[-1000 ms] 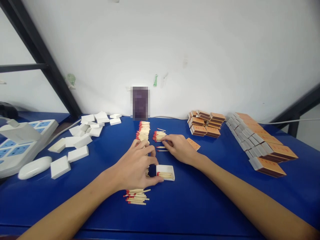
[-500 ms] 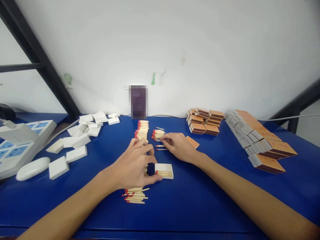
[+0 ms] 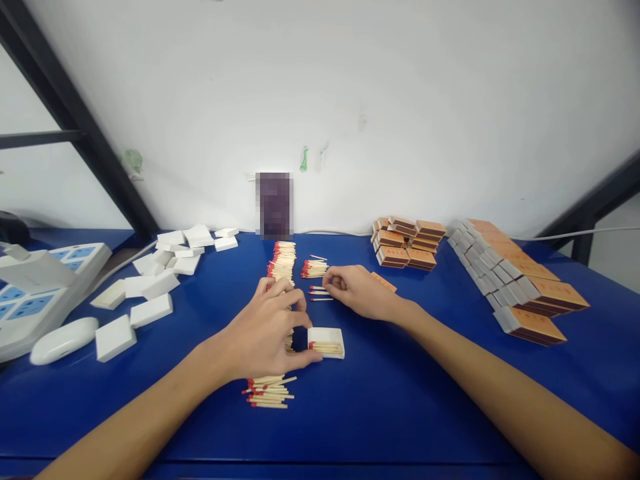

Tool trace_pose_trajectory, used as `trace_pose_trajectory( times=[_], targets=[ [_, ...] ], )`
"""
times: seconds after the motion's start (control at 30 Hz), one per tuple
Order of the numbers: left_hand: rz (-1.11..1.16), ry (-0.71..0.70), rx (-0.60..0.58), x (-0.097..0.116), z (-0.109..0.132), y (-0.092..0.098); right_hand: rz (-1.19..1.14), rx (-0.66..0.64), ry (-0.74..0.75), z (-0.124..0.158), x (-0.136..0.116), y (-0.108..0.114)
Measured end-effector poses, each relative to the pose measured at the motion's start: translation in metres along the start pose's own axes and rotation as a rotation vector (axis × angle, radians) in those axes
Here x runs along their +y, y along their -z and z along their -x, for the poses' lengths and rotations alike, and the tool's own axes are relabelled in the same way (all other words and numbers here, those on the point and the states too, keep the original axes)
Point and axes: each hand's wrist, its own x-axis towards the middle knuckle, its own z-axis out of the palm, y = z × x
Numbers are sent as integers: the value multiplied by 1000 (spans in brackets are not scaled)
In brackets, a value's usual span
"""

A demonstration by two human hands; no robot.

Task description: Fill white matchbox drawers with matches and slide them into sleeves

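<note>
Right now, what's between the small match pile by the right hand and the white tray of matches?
In the head view, a few red-tipped matches lie on the table between the small pile and that tray.

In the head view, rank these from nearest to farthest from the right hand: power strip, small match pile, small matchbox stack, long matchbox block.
From the right hand:
1. Small match pile: just off its left side, slightly beyond.
2. Small matchbox stack: beyond it, to the right.
3. Long matchbox block: well to the right.
4. Power strip: far left of the view.
</note>
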Motion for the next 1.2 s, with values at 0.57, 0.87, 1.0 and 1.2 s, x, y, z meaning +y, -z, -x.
trace_pose_trajectory(
  times=[0.57, 0.87, 1.0, 1.2],
  targets=[
    [12, 9, -15, 0, -1, 0, -44, -18, -18, 3, -3, 3],
    [18, 19, -29, 0, -1, 1, -69, -58, -42, -1, -1, 6],
    [25, 21, -34, 0, -2, 1, -73, -39, -67, -4, -1, 5],
    [27, 22, -30, 0, -1, 1, -41, -44, 6, -7, -2, 1]
  ],
)
